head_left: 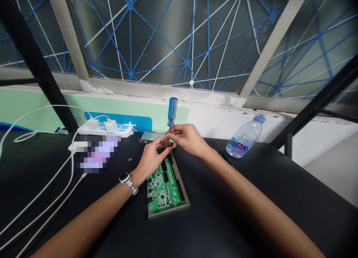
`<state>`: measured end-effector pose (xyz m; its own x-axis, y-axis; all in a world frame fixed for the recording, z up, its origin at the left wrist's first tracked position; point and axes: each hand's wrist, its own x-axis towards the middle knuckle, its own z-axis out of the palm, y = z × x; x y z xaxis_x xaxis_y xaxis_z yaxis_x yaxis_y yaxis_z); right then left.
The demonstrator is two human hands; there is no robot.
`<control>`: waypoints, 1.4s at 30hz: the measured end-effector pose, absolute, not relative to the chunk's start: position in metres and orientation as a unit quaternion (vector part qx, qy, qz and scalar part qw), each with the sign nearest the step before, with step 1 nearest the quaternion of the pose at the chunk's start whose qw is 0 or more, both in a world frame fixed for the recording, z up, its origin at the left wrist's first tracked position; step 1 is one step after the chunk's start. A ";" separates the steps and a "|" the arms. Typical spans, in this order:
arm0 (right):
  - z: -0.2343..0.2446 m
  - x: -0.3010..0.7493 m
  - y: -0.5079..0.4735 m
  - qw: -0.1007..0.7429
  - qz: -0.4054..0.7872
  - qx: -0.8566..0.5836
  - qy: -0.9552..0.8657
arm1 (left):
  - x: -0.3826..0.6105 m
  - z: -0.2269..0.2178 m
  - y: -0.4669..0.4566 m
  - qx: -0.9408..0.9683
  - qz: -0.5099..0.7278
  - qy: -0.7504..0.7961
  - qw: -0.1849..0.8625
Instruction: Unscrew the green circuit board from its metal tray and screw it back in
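A screwdriver [172, 110] with a clear blue handle stands nearly upright over the far end of a green circuit board [162, 190]. The fingers of my right hand [188, 140] are closed around its shaft, below the handle. Close to the lower shaft, my left hand [152, 157] has its thumb and fingers pinched together; what lies between them is hidden. The board sits in a shallow metal frame [183, 187] on the black table. Both hands cover the board's far end and the screwdriver's tip.
A metal-cased part [152, 136] lies behind my hands. Tiny metal pieces, perhaps screws [130, 159], rest left of the board. A white power strip [123, 130] with cables and a blurred-out object [100, 155] are further left. On the right stands a water bottle [244, 138].
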<state>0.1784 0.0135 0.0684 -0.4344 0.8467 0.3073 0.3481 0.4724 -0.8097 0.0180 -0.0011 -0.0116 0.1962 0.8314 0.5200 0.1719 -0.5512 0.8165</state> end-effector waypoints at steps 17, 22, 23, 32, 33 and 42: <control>0.067 0.177 0.013 0.360 0.365 -0.354 -0.782 | 0.015 -0.015 0.007 0.666 0.529 0.350 0.393; 0.063 0.173 0.011 0.414 0.263 -0.387 -0.781 | 0.013 -0.013 0.008 0.684 0.507 0.333 0.405; 0.061 0.172 0.012 0.424 0.253 -0.388 -0.778 | 0.013 -0.014 0.008 0.689 0.504 0.330 0.402; 0.069 0.177 0.014 0.435 0.269 -0.376 -0.773 | 0.013 -0.016 0.008 0.707 0.489 0.336 0.386; 0.072 0.178 0.013 0.437 0.278 -0.372 -0.770 | 0.013 -0.016 0.008 0.707 0.488 0.338 0.385; 0.077 0.183 0.020 0.458 0.312 -0.331 -0.764 | 0.013 -0.016 0.008 0.706 0.487 0.339 0.387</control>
<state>0.1829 0.0199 0.0771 -0.3617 0.7906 0.4940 0.2195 0.5873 -0.7791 0.0129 0.0084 -0.0163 0.2962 0.8553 0.4252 0.1016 -0.4708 0.8763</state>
